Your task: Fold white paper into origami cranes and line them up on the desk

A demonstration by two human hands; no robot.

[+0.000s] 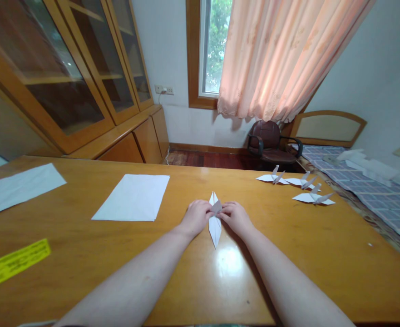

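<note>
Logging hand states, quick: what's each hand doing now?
Left hand: closed, holding the folded paper at its middle.
Right hand: closed, holding the same paper.

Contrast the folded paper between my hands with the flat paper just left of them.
The folded paper is narrow and pointed; the flat paper is broad and four-sided. Your left hand and right hand hold the folded paper; the flat paper lies untouched. Both look white.

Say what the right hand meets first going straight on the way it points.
The right hand would first meet the folded paper, which it seems to touch; the left hand lies just beyond, though exact depth is unclear.
</note>
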